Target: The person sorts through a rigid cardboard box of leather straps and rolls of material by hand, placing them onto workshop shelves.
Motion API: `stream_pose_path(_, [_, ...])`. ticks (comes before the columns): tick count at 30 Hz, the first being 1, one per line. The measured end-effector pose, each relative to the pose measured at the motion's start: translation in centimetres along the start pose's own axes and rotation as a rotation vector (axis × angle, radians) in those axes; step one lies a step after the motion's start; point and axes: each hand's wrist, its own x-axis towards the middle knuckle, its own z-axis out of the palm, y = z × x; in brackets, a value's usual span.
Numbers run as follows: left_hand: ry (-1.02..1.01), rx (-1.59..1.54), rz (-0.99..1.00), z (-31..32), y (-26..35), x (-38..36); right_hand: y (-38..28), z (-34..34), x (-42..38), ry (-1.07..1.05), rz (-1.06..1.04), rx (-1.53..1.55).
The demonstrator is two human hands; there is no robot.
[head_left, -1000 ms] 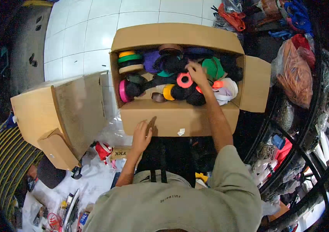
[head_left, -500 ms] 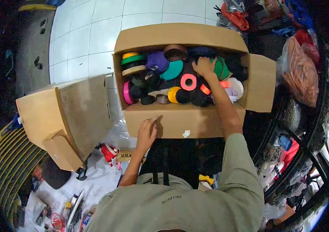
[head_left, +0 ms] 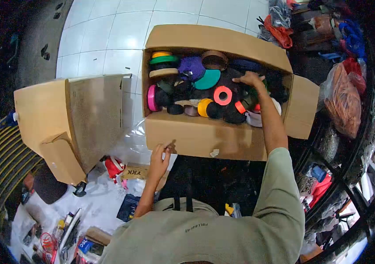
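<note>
My right hand [head_left: 250, 79] reaches into the right half of a large open cardboard box [head_left: 187, 132]. Its fingers are bent over dark items, and what they grip is hard to make out. Just below the wrist is a dark green roll [head_left: 251, 99], partly hidden by my forearm. Around the hand lie a navy roll [head_left: 244, 65], a coral roll with a dark centre [head_left: 222, 95] and a teal rounded piece [head_left: 207, 79]. My left hand [head_left: 159, 157] hovers at the box's front flap, thumb and fingers apart, holding nothing visible.
More rolls fill the box, among them a purple one [head_left: 191, 68], a pink one [head_left: 152, 97] and a yellow one [head_left: 204, 107]. Another cardboard box [head_left: 42, 114] stands left. Bagged goods [head_left: 341, 101] crowd a dark rack on the right. A red item [head_left: 115, 168] lies at lower left.
The view has shifted, so the box sits farther right. My right hand has lifted off the green roll, which now appears lower and darker beneath the wrist. My left hand stays by the flap.
</note>
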Motion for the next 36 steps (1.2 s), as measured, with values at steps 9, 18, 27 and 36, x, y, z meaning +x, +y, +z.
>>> stream_pose_path(9, [0.008,-0.016,0.071,0.5,-0.2,-0.6,0.0,-2.2,-5.8,0.107,-0.287,-0.120])
stream_pose_path(18, [0.001,-0.069,0.184,-0.5,4.3,0.9,-0.3,-5.6,-15.9,0.388,-0.657,0.003])
stream_pose_path(27, [-0.189,-0.530,-0.083,4.6,6.6,5.1,1.5,-14.1,-28.1,0.667,-0.596,0.181])
stream_pose_path(36, [-0.657,-1.937,-0.785,5.3,24.7,10.4,-3.5,-14.5,-43.3,0.894,-0.667,0.066])
